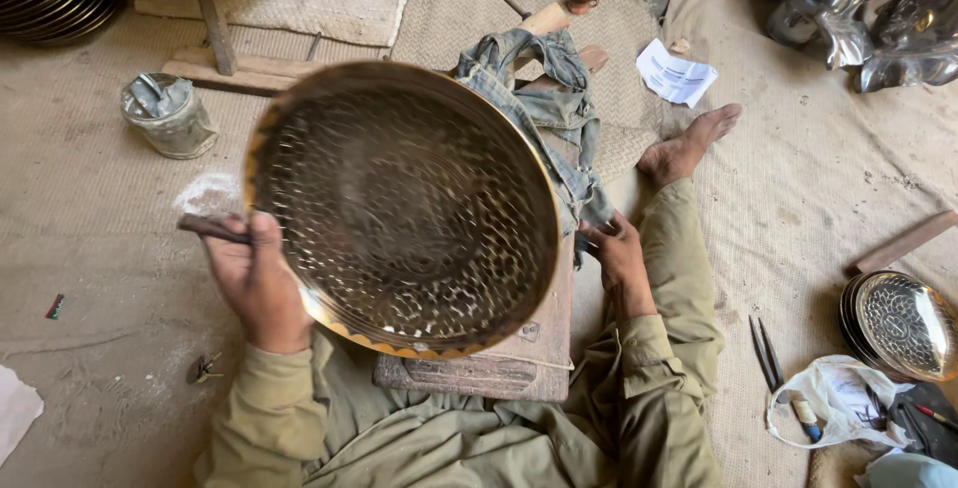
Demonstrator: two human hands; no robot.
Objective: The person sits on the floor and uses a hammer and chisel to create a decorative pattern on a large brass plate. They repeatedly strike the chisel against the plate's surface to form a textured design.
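Brass bowl (404, 211): I see a large hammered brass bowl tilted up on its edge, its dimpled inside facing me — it fills the middle of the view and leans over the wooden block.
Wooden block (519, 348): a worn block between my legs, under the bowl's lower rim; denim cloth (549, 89) is draped over its far end.
Floor (818, 199): covered in coarse woven matting, dusty on the left.
Stack of plates (903, 323): engraved metal plates piled at the far right, well apart from the bowl.
Metal can (168, 114): a dented can on the floor at the upper left.
Left hand (257, 283): at the bowl's left rim, fingers curled tight around a dark wooden handle (210, 229) that sticks out to the left; whether the palm also touches the rim I cannot tell.
Right hand (621, 258): at the bowl's right edge, fingers bent and loosely closed beside the cloth — what they grip, if anything, is hidden from me.
Paper sheet (676, 74): folded, lying near the bare foot (689, 144).
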